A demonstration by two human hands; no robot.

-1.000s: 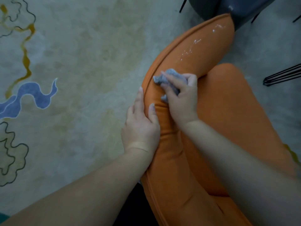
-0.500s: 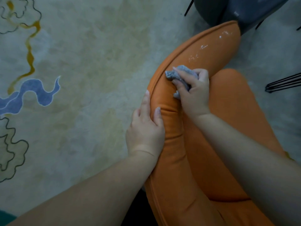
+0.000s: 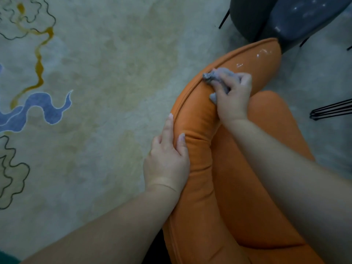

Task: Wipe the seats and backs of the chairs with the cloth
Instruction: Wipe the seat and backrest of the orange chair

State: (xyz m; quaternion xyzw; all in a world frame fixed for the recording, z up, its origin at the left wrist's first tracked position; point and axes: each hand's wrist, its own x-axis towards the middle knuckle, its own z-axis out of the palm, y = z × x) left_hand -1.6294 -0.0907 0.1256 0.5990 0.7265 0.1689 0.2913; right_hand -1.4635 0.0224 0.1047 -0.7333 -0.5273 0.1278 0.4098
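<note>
Head view: the right hand [image 3: 233,98] clutches a crumpled grey cloth [image 3: 215,76] against the padded, rounded back of the smooth orange chair [image 3: 200,119], near white smears. The left hand [image 3: 167,159] rests with straight fingers along its seam, above a patterned carpet [image 3: 95,92].

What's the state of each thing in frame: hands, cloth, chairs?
right hand: grips the cloth, pressing it on the backrest top
left hand: fingers straight, resting on the backrest's outer edge
cloth: crumpled, grey, on the backrest rim under the right hand
orange chair: upright; white smears on the far end of the backrest, beyond the cloth
grey chair: upright, behind the orange chair, light specks on its seat, untouched
</note>
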